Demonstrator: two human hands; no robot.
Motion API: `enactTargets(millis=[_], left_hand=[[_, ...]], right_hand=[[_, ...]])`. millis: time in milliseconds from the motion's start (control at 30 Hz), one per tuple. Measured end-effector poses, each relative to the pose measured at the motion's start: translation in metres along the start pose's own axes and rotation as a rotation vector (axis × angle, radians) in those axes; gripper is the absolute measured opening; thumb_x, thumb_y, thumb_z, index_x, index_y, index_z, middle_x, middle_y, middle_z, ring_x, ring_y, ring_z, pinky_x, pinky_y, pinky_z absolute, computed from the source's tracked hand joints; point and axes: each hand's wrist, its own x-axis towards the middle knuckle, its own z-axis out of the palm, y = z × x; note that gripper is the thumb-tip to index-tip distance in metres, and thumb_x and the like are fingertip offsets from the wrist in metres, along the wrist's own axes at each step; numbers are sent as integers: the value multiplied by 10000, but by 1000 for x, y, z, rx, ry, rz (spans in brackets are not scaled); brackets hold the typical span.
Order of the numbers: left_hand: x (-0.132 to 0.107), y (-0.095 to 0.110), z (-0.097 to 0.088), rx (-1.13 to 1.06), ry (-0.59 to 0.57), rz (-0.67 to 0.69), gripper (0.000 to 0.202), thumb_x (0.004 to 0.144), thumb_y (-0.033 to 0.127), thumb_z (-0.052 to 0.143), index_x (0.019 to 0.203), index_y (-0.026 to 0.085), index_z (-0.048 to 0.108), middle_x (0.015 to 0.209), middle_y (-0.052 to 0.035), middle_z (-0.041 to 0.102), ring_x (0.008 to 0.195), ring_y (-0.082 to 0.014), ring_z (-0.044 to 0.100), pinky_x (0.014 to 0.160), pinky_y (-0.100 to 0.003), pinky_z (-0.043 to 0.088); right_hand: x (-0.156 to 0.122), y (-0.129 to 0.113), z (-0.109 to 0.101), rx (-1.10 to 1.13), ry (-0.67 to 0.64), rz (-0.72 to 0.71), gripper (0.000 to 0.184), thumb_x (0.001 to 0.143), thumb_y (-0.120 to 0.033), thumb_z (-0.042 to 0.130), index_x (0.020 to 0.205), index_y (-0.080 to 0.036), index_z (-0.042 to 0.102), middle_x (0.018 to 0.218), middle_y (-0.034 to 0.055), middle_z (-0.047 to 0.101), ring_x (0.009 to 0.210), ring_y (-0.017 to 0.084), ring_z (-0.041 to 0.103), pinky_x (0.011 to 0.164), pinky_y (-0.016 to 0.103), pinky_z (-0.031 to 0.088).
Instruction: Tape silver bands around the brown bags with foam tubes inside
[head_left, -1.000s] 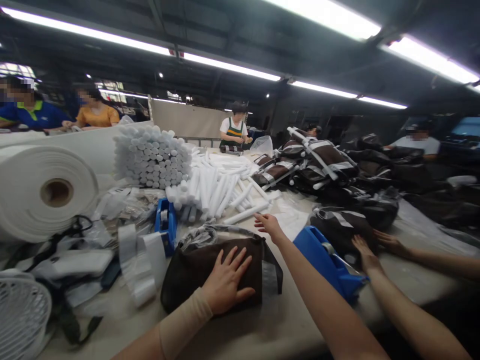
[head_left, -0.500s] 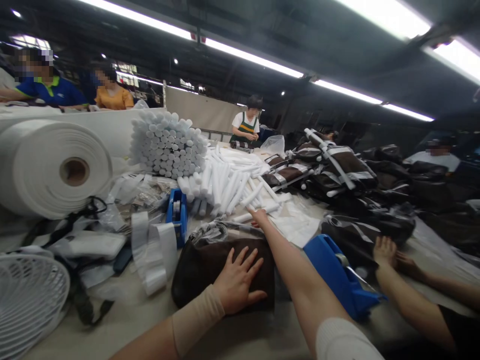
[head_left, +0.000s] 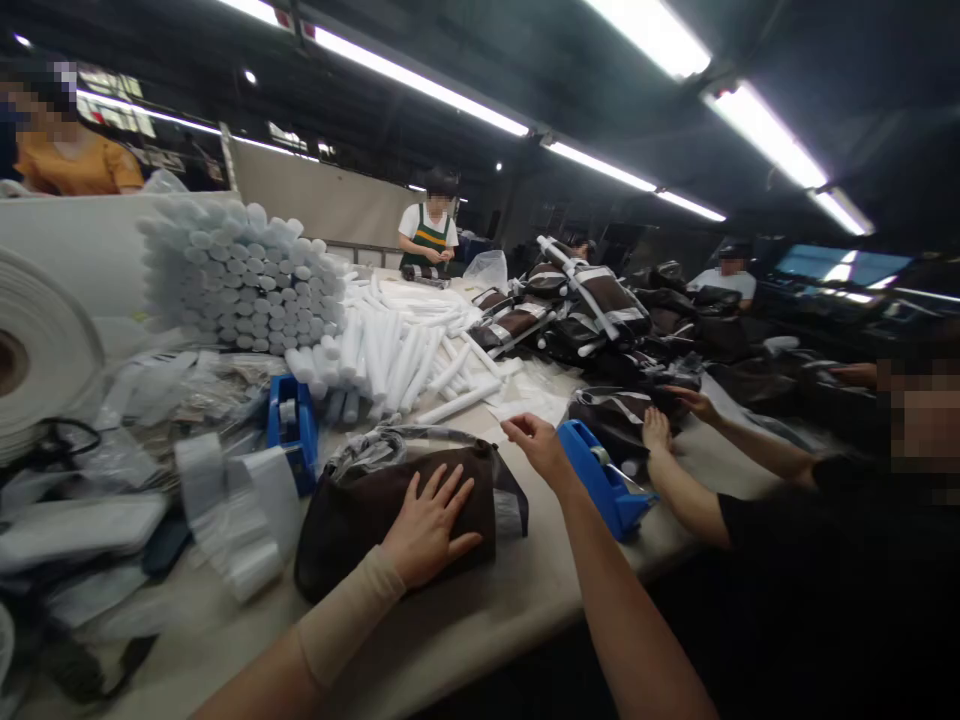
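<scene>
A dark brown bag (head_left: 360,520) lies on its side on the table, with clear plastic wrapped about its handles. My left hand (head_left: 431,525) rests flat on the bag, fingers spread. Beyond the bag's right end, my right hand (head_left: 538,448) hovers with loosely bent fingers and nothing visible in them. A blue tape dispenser (head_left: 592,480) stands just right of that hand. White foam rods (head_left: 397,360) lie in a loose heap past the bag, the nearest one (head_left: 461,403) a little left of my right fingertips.
A second blue tape dispenser (head_left: 292,430) stands left of the bag, near clear plastic strips (head_left: 232,500). Bundled rods (head_left: 247,280) and a white roll (head_left: 45,350) are farther back. On the right, a co-worker's hands (head_left: 660,430) touch another bag (head_left: 611,415); wrapped bags (head_left: 592,300) pile behind.
My right hand has drawn back from the foam rods towards the right-hand tape dispenser. My left hand stays on the bag. The view has turned right.
</scene>
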Motion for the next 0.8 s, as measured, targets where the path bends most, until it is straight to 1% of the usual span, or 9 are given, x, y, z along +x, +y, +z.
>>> enactTargets(millis=[67, 133, 233, 300, 400, 533, 600, 700, 800], left_hand=[[0, -1, 2, 31, 10, 11, 713, 923, 642, 404, 1520, 275, 270, 1598, -52, 227, 1461, -342, 212, 1137, -633, 218], [0, -1, 3, 51, 21, 21, 711, 926, 629, 415, 1520, 265, 271, 1596, -61, 233, 1458, -347, 219, 1133, -631, 228], [0, -1, 3, 62, 12, 23, 715, 929, 630, 409, 1523, 260, 263, 1597, -67, 223, 1460, -344, 215, 1134, -623, 231], [0, 0, 1, 62, -15, 15, 718, 930, 636, 400, 1524, 259, 257, 1599, -64, 209, 1462, -343, 210, 1135, -624, 227], [0, 1, -3, 53, -51, 1, 723, 928, 649, 387, 1525, 264, 254, 1603, -58, 193, 1466, -341, 200, 1140, -625, 218], [1, 2, -5, 37, -79, -10, 731, 923, 665, 373, 1527, 275, 241, 1609, -49, 173, 1473, -333, 178, 1146, -624, 207], [2, 2, -6, 34, -92, -19, 733, 921, 664, 382, 1528, 280, 236, 1610, -50, 171, 1475, -330, 172, 1147, -623, 201], [3, 1, -5, 29, -101, -27, 732, 917, 658, 401, 1525, 284, 242, 1608, -58, 191, 1475, -326, 178, 1150, -618, 199], [3, 0, -5, 20, -98, -20, 727, 918, 652, 407, 1525, 288, 244, 1607, -65, 199, 1473, -324, 183, 1154, -613, 193]], right_hand=[[-41, 16, -13, -38, 9, -24, 424, 769, -542, 683, 885, -134, 687, 851, 76, 703, 777, 187, 632, 725, 297, 489], [-72, 33, -16, -87, 2, 0, 451, 741, -558, 694, 911, -140, 697, 901, 95, 692, 752, 193, 617, 716, 323, 494], [-94, 51, -9, -110, -15, 51, 451, 654, -488, 761, 930, -136, 704, 937, 94, 666, 689, 167, 572, 702, 326, 488], [-95, 56, -2, -61, -48, 58, 388, 628, -424, 771, 881, -140, 696, 862, 68, 657, 670, 156, 549, 677, 308, 469], [-89, 59, 2, 36, -123, 102, 299, 622, -386, 756, 772, -148, 654, 687, 15, 606, 642, 149, 528, 621, 281, 430], [-78, 62, 0, 50, -95, 159, 435, 498, -327, 828, 853, -150, 648, 702, -15, 594, 628, 134, 512, 601, 270, 402], [-72, 65, -2, 91, -178, 166, 392, 485, -324, 834, 778, -150, 640, 628, -30, 564, 586, 122, 480, 575, 264, 375], [-65, 64, -3, 167, -297, 159, 333, 491, -337, 833, 603, -166, 570, 496, -54, 480, 516, 98, 403, 531, 252, 322], [-60, 53, -1, 228, -273, 70, 352, 531, -383, 844, 605, -171, 573, 521, -50, 496, 532, 96, 413, 537, 245, 330]])
